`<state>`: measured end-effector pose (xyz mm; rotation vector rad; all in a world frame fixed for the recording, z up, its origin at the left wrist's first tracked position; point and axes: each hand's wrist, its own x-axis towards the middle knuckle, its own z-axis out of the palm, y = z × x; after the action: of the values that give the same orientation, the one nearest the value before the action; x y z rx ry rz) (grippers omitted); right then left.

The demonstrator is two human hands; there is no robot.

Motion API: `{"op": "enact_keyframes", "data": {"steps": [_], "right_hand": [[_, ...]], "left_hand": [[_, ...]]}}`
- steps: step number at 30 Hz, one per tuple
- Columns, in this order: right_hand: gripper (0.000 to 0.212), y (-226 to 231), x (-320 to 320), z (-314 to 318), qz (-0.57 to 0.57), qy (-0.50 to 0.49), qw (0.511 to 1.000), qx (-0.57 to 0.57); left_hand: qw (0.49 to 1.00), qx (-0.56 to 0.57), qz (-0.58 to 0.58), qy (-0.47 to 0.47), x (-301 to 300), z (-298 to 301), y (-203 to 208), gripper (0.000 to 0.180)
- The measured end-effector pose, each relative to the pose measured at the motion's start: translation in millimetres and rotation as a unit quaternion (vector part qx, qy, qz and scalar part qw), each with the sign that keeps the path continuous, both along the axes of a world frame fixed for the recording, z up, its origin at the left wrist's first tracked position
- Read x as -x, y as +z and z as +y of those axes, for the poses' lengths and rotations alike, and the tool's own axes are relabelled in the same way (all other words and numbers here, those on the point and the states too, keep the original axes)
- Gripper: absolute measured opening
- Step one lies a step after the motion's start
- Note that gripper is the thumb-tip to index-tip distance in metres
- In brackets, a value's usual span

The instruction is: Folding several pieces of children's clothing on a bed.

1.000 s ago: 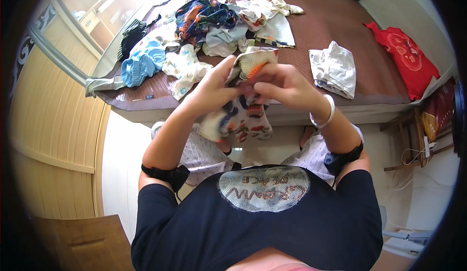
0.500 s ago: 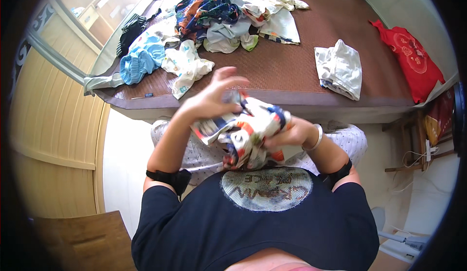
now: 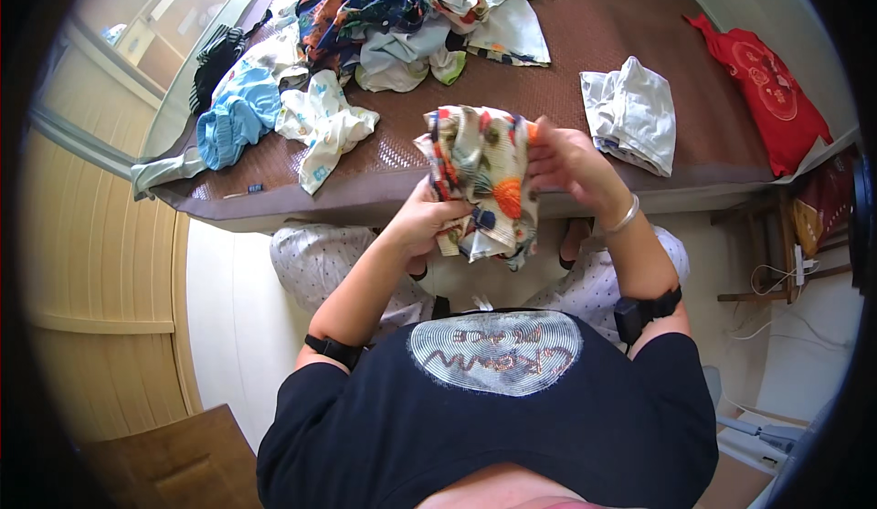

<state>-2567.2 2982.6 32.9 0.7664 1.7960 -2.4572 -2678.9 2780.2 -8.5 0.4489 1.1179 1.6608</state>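
A patterned cloth (image 3: 489,180) is being held at the near edge of the bed (image 3: 548,98): the left hand (image 3: 423,219) is gripping it; the right hand (image 3: 577,175), loosely open, is touching its side. Clothes (image 3: 365,20) are lying heaped on the bed's left; wooden panels (image 3: 100,262) are standing beyond.

Two lines of brown lettering (image 3: 498,360) stand upside down on the print (image 3: 495,352) of the shirt (image 3: 493,431); markings (image 3: 770,86) on the red bundle (image 3: 760,93) are unreadable.
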Motion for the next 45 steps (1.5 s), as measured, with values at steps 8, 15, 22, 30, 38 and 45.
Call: {"op": "enact_keyframes", "data": {"steps": [8,15,22,30,38,45], "right_hand": [[0.045,-18.4,6.6,-21.2,0.137,-0.027,0.98,-0.145],[0.067,-27.3,16.8,75.3,-0.177,-0.013,0.853,-0.491],[0.059,-25.9,43.6,46.8,0.02,-0.068,0.496,-0.866],[0.066,-49.7,53.2,41.7,-0.248,0.251,0.674,-0.649],[0.042,-31.5,145.2,100.8,-0.102,0.169,0.636,-0.746],[0.026,-32.0,166.8,125.1,0.006,0.005,0.739,-0.674]], "left_hand": [[0.994,-0.099,-0.016,-0.038,14.4,56.6,10.4,0.049],[0.852,0.048,0.501,0.147,58.6,68.9,-13.4,0.071],[0.917,0.03,0.375,0.132,84.9,48.4,-45.4,0.043],[0.845,0.037,0.516,0.137,68.1,44.2,-34.9,0.014],[0.805,-0.008,0.576,0.141,68.9,45.2,-37.8,0.012],[0.838,-0.003,0.525,0.148,73.6,41.2,-36.9,0.011]]}}
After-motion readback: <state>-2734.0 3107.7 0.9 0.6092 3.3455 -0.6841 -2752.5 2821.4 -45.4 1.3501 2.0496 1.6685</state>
